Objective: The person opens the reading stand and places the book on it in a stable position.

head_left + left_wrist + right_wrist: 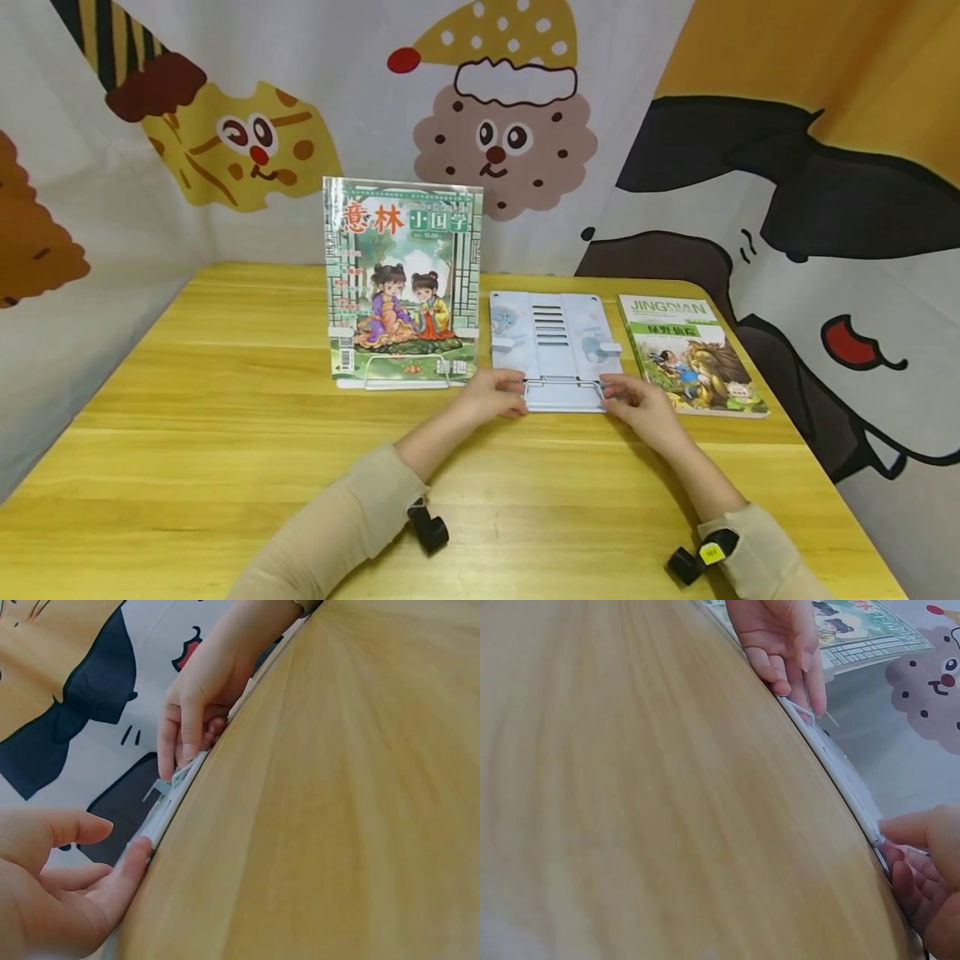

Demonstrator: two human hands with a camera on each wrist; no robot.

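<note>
A pale blue book stand [566, 333] lies flat on the table, with slots down its middle and a wire rest [562, 383] across its near end. My left hand [491, 396] touches the near left corner; in the left wrist view one fingertip of the left hand [71, 889] meets the edge, and another finger stands apart from it. At the near right corner, my right hand [643, 412] pinches the stand's edge beside the wire. The right wrist view has the right hand [926, 870] with its fingers above and below that edge.
A magazine [405, 275] leans upright on a white stand [408, 383] left of the flat one. To the right a paperback book [693, 358] lies on the wooden table [247, 467]. A cartoon-printed curtain [360, 50] hangs behind.
</note>
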